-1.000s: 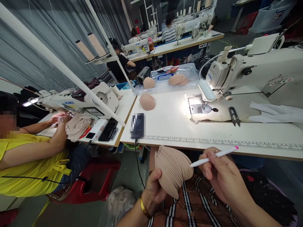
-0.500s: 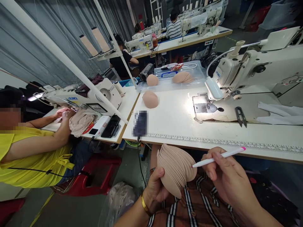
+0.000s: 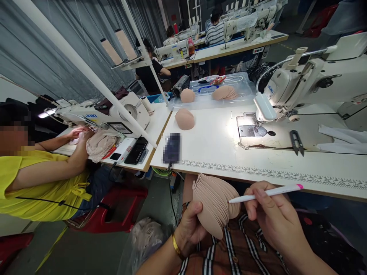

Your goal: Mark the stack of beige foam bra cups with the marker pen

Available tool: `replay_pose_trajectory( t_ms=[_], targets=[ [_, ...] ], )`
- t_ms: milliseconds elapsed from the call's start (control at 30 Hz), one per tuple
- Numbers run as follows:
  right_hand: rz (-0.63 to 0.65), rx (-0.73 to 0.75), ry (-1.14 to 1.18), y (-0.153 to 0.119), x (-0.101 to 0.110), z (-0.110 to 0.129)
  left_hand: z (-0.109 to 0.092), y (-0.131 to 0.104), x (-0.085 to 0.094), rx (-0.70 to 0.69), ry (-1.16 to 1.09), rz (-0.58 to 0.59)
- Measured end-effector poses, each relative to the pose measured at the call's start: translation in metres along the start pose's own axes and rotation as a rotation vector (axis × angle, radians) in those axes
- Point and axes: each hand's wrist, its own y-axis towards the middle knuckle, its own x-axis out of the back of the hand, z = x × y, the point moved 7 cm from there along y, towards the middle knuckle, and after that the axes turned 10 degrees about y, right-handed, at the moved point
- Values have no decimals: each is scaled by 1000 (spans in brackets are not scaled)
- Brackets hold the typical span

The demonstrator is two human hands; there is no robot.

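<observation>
I see open desk (image 3: 212, 147) at frame centre; the sewing machine (image 3: 301, 86) blocks the upper right, snips (image 3: 296, 140) and a phone (image 3: 171, 148) flank the gap.

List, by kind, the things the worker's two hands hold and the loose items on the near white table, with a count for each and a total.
Stacks of foam cups in the left hand: 1
Pens in the right hand: 1
Foam cups on the table: 1
Phones: 1
Thread snips: 1
Total: 5

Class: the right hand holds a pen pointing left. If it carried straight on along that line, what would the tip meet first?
The right hand aims its pen at the stack of beige pads in the left hand; the tip looks almost touching them, though depth is unclear.
</observation>
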Motion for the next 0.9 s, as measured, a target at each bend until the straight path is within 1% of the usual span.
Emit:
replay_pose_trajectory(
  t_ms=[100, 167, 267, 400, 467, 567, 600, 700, 767, 900],
  targets=[
    [24, -41, 42, 0, -1, -4, -1, 1, -1, -20, 45, -24],
    [-14, -12, 54, 1, 3, -2, -1, 2, -1, -20, 63, -37],
    [-54, 35, -1, 2, 7, 1, 0, 1, 1, -10, 57, -46],
    [25, -52, -11, 1, 3, -6, -3, 1, 2, -39, 64, -73],
    [16, -67, 23, 2, 2, -6, -3, 1, 1, -41, 84, -71],
    [-48, -15, 34, 4, 5, -1, -2, 0, 1, -34, 101, -66],
    [-50, -5, 17, 5, 5, -1, -2, 0, 1, -31, 102, -68],
    [7, -25, -33, 4, 1, -3, 0, 0, 4, -23, 101, -81],
    [39, -44, -22, 4, -3, -3, 1, 0, 4, -7, 104, -72],
    [2, -5, 22, 3, -2, 4, 1, 1, 1, 9, 95, -44]
  ],
)
